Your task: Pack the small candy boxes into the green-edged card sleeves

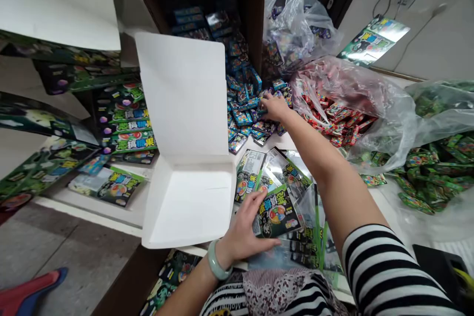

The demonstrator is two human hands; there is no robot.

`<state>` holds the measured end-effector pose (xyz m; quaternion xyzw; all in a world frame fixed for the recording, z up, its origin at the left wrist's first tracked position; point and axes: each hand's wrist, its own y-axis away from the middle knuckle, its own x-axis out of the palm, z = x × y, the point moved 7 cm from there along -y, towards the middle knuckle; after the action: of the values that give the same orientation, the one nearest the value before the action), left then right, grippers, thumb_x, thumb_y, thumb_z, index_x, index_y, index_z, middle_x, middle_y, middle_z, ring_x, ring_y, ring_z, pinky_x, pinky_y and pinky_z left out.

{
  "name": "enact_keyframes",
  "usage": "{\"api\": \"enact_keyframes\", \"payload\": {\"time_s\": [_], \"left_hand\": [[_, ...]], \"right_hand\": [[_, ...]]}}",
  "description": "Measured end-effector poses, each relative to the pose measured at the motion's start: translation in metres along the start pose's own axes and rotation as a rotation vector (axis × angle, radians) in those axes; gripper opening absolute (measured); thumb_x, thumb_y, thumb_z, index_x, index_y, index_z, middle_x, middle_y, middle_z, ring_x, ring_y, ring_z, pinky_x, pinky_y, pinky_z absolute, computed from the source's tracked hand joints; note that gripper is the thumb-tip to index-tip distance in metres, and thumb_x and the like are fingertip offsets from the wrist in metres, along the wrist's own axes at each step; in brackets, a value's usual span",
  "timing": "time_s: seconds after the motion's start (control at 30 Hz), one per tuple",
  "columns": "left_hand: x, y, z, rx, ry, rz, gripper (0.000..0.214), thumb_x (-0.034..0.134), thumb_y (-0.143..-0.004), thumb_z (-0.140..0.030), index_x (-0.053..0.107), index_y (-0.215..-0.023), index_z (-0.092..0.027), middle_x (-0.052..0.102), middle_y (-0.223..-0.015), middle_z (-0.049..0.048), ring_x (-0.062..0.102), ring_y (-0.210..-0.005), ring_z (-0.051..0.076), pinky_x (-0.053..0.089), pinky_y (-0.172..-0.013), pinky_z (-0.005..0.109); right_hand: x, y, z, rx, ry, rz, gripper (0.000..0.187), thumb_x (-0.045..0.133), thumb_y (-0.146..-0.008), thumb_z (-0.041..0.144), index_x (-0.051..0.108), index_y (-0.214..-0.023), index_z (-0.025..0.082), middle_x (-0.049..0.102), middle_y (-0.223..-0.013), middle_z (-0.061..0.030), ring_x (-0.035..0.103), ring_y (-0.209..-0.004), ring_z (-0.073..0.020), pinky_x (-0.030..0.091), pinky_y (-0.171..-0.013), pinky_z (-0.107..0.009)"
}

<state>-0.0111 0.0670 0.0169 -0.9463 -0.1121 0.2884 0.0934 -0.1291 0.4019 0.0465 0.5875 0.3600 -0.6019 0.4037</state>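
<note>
My left hand (242, 229), with a pale green bangle on its wrist, holds a dark printed packet (276, 215) above a stack of clear-windowed packets (296, 177) near my lap. My right hand (273, 107) reaches far forward into a pile of small blue boxes (242, 108), its fingers curled on some of them. An open white carton (188, 202) with its lid upright stands just left of my left hand.
A clear bag of small red boxes (340, 113) lies right of the blue pile. Green packets (429, 177) spill from another bag at far right. Stacked green printed cartons (126, 123) and flat sheets stand at left. A dark cabinet edge (255, 15) rises behind.
</note>
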Motion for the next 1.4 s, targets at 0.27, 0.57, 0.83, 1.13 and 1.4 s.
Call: {"api": "enact_keyframes", "payload": {"time_s": [0.27, 0.57, 0.83, 1.13, 1.4], "left_hand": [[0.005, 0.000, 0.004, -0.002, -0.050, -0.016, 0.107, 0.078, -0.072, -0.060, 0.020, -0.157, -0.031, 0.045, -0.139, 0.0168, 0.051, -0.131, 0.039, 0.049, -0.107, 0.061], [0.003, -0.003, -0.003, 0.022, -0.169, -0.052, 0.094, 0.074, -0.077, -0.057, 0.028, -0.155, -0.030, 0.046, -0.136, 0.0132, 0.051, -0.129, 0.035, 0.047, -0.109, 0.057], [0.008, -0.016, -0.016, 0.057, -0.251, -0.056, 0.091, 0.073, -0.077, -0.060, 0.034, -0.153, -0.027, 0.049, -0.132, 0.0125, 0.053, -0.124, 0.034, 0.046, -0.108, 0.055], [0.006, -0.018, -0.023, 0.093, -0.293, -0.053, 0.093, 0.077, -0.072, -0.062, 0.039, -0.149, -0.026, 0.049, -0.130, 0.0128, 0.052, -0.125, 0.035, 0.047, -0.108, 0.056], [0.022, -0.029, -0.038, 0.159, -0.331, 0.024, 0.095, 0.074, -0.074, -0.065, 0.035, -0.151, -0.026, 0.048, -0.130, 0.0138, 0.052, -0.125, 0.035, 0.046, -0.108, 0.056]], "right_hand": [[0.006, 0.102, -0.012, -0.239, -0.275, -0.284, 0.028, 0.058, -0.090, 0.026, 0.066, -0.115, 0.019, 0.053, -0.145, -0.0176, 0.052, -0.134, -0.0290, 0.044, -0.108, -0.049], [0.003, 0.302, -0.011, -0.108, -0.670, -0.610, 0.023, 0.063, -0.090, 0.044, 0.064, -0.104, 0.026, 0.061, -0.128, -0.0135, 0.057, -0.127, -0.0258, 0.046, -0.108, -0.051], [0.031, 0.397, -0.006, 0.068, -0.766, -0.544, 0.026, 0.064, -0.088, 0.044, 0.064, -0.105, 0.025, 0.059, -0.128, -0.0143, 0.057, -0.126, -0.0280, 0.047, -0.106, -0.052], [0.044, 0.418, -0.002, 0.234, -0.427, -0.250, 0.038, 0.058, -0.094, 0.036, 0.059, -0.132, 0.029, 0.055, -0.147, -0.0110, 0.047, -0.139, -0.0310, 0.035, -0.110, -0.056], [0.060, 0.393, -0.020, 0.182, -0.443, -0.131, 0.065, 0.080, -0.071, 0.040, 0.059, -0.129, 0.017, 0.055, -0.139, -0.0189, 0.048, -0.132, -0.0372, 0.035, -0.110, -0.056]]}}
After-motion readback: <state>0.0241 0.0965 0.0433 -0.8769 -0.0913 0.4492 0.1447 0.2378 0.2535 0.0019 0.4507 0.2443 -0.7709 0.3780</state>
